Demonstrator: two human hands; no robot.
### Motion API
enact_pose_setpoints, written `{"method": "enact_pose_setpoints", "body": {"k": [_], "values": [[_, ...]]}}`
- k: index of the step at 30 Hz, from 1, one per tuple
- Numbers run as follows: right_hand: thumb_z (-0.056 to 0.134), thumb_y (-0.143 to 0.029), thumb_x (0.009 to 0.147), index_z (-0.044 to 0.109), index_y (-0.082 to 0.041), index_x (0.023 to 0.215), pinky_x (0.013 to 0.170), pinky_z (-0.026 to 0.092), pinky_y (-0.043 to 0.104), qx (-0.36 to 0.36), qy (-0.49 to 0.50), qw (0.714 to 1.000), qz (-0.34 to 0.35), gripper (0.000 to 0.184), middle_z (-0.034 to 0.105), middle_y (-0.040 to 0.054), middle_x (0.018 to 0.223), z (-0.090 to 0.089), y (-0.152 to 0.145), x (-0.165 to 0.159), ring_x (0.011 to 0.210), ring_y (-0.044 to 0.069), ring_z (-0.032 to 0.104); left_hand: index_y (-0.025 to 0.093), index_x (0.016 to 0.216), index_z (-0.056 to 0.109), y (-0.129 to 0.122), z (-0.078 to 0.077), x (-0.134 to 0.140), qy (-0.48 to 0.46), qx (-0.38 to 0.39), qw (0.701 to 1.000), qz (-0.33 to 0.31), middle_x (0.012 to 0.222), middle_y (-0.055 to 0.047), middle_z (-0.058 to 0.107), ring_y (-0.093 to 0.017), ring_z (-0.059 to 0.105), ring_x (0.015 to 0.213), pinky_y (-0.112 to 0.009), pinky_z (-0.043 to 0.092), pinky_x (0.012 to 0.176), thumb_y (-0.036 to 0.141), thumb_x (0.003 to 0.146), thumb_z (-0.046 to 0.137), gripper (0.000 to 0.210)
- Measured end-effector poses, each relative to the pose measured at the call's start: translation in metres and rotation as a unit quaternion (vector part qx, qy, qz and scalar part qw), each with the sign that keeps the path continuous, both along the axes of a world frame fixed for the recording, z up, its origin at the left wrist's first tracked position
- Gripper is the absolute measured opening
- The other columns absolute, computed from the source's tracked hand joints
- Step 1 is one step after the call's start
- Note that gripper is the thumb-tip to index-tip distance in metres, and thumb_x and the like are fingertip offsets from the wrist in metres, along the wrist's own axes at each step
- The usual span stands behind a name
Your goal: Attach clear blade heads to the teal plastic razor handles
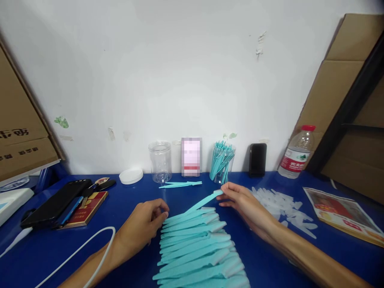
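Note:
A turquoise eyebrow razor [201,203] slants above the top of a long row of similar razors [195,250] laid side by side. My right hand [240,200] pinches its pale, covered end between thumb and fingers. At the other end, my left hand [147,220] is curled, thumb and fingers closed at the handle tip; its exact hold is partly hidden. Small translucent white blade caps [276,204] lie in a loose pile beyond my right wrist. Two or so turquoise razors [180,184] lie apart, near the wall.
Along the wall stand a clear jar [160,162], a lit phone [191,158], a jar of turquoise razors [222,162], a black device [257,160] and a water bottle [297,154]. A white lid [131,176], black phone [57,202] and white cable [100,256] are left; a leaflet [345,214] lies right.

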State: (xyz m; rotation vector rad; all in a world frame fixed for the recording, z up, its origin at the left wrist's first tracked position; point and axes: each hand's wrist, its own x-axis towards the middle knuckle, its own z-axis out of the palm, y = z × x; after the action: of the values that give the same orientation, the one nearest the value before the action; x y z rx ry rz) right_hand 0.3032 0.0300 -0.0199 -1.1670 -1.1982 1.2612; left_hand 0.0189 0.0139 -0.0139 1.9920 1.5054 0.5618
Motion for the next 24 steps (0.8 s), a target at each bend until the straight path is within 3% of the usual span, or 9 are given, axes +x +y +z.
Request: {"method": "enact_pose_setpoints", "body": {"k": [4, 8, 15, 21, 24], "values": [[0.072, -0.044, 0.076, 0.058, -0.021, 0.065, 0.071, 0.038, 0.029, 0.029, -0.038, 0.998, -0.042, 0.03, 0.054, -0.0014, 0.071, 0.0, -0.004, -0.002, 0.074, 0.017, 0.05, 0.017, 0.097, 0.065, 0.002, -0.002, -0.003, -0.027, 0.019, 0.999, -0.003, 0.061, 0.004, 0.052, -0.013, 0.05, 0.05, -0.022, 0.037, 0.045, 0.047, 0.092, 0.041, 0.039], [0.071, -0.041, 0.076, 0.055, -0.02, 0.059, 0.07, 0.034, 0.03, 0.037, -0.082, 0.995, -0.049, 0.032, 0.051, -0.0025, 0.066, 0.002, -0.012, -0.012, 0.07, 0.017, 0.045, 0.018, 0.086, 0.069, 0.003, -0.004, -0.004, -0.043, 0.043, 0.998, -0.023, 0.06, 0.005, 0.048, -0.014, 0.043, 0.057, -0.024, 0.033, 0.054, 0.05, 0.09, 0.047, 0.039], [0.068, -0.041, 0.075, 0.065, -0.02, 0.061, 0.066, 0.037, 0.03, 0.039, -0.134, 0.99, -0.018, 0.025, 0.062, 0.0011, 0.067, -0.001, -0.012, -0.019, 0.069, 0.019, 0.053, 0.018, 0.081, 0.071, 0.006, -0.01, -0.006, -0.036, 0.035, 0.998, -0.041, 0.058, 0.006, 0.045, -0.013, 0.039, 0.055, -0.024, 0.029, 0.053, 0.047, 0.088, 0.053, 0.035], [0.065, -0.03, 0.069, 0.068, -0.019, 0.061, 0.063, 0.04, 0.03, 0.046, -0.179, 0.983, -0.008, 0.014, 0.066, 0.0024, 0.066, -0.01, -0.002, -0.018, 0.069, 0.02, 0.058, 0.019, 0.081, 0.071, 0.007, -0.013, -0.008, -0.028, 0.035, 0.997, -0.055, 0.059, 0.005, 0.045, -0.013, 0.039, 0.057, -0.023, 0.03, 0.054, 0.045, 0.089, 0.053, 0.032], [0.061, -0.03, 0.07, 0.069, -0.019, 0.064, 0.062, 0.041, 0.029, 0.056, -0.203, 0.978, -0.008, 0.014, 0.067, 0.0031, 0.067, -0.005, 0.0, -0.014, 0.068, 0.02, 0.059, 0.02, 0.081, 0.071, 0.007, -0.013, -0.009, -0.022, 0.035, 0.997, -0.059, 0.06, 0.005, 0.045, -0.013, 0.039, 0.057, -0.023, 0.03, 0.054, 0.046, 0.09, 0.053, 0.033]]}}
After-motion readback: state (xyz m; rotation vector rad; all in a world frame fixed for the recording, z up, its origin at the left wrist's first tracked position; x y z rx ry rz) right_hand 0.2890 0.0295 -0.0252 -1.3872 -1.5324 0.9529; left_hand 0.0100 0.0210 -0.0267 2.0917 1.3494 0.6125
